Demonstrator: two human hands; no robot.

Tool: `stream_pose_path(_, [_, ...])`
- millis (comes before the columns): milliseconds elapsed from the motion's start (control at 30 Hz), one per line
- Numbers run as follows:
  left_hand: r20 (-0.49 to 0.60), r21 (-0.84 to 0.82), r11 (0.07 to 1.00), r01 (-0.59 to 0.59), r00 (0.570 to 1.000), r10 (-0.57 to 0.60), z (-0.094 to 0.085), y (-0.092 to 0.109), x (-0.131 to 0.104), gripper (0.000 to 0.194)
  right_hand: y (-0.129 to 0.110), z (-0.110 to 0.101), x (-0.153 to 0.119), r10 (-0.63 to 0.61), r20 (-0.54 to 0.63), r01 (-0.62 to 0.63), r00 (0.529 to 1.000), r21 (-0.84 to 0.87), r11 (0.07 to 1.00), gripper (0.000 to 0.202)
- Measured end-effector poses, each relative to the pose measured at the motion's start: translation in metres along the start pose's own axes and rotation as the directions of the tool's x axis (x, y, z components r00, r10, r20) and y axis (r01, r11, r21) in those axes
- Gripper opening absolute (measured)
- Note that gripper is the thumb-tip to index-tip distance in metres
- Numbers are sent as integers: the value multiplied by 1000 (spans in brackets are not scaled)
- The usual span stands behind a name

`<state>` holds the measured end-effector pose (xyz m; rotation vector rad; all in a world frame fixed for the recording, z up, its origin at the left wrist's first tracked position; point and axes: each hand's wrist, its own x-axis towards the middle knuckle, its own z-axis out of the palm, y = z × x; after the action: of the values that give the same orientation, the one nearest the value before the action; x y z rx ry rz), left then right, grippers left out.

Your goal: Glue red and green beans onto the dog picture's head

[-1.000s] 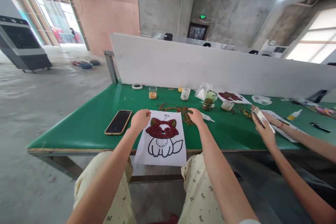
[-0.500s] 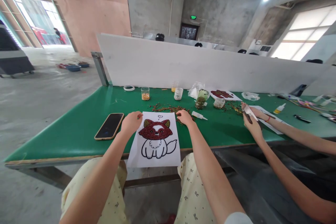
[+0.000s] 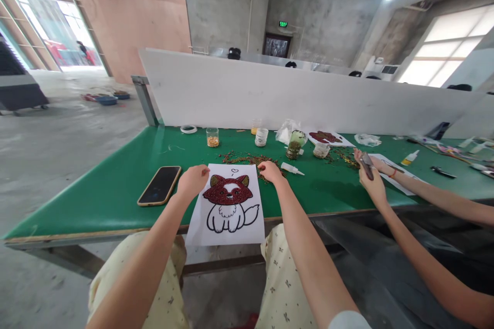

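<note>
A white sheet of paper with a fox picture (image 3: pixel 227 216) lies in front of me, its lower edge hanging past the table's front edge. The fox's head is filled in dark red with greenish-brown ears; its body and tail are bare black outlines. My left hand (image 3: pixel 194 181) pinches the top left corner. At the top right corner, my right hand (image 3: pixel 271 170) has its fingers closed on the paper. Loose brown and green grains (image 3: pixel 247 159) are scattered just beyond the sheet. A white glue bottle (image 3: pixel 291 168) lies to the right of my right hand.
A phone (image 3: pixel 160 185) lies left of my left hand. Along the white partition (image 3: pixel 247 95) stand a cup of orange-yellow bits (image 3: pixel 212 138), a white cup (image 3: pixel 261 137) and a jar of green grains (image 3: pixel 295 145). At right, another person's hands (image 3: pixel 372 185) hold a dark flat object.
My hands and the paper stay nearly still; the view shifts slightly. The person on the right has turned the flat object, whose face now looks dark instead of white.
</note>
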<state>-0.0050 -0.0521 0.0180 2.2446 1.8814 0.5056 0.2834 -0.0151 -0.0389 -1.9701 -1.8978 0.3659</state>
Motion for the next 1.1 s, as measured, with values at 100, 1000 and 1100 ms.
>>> stream_pose_path(100, [11, 1, 1000, 17, 1000, -17, -1, 1, -1, 30, -1, -2, -2, 24, 7, -24, 1000, 7, 1000, 24])
stream_pose_path(1000, [72, 31, 999, 20, 997, -22, 1, 3, -1, 32, 40, -31, -16, 83, -174, -67, 981, 97, 993, 24])
stream_pose_path(1100, [78, 34, 999, 18, 997, -21, 2, 2, -1, 32, 39, -37, -19, 91, -295, -74, 951, 70, 995, 26])
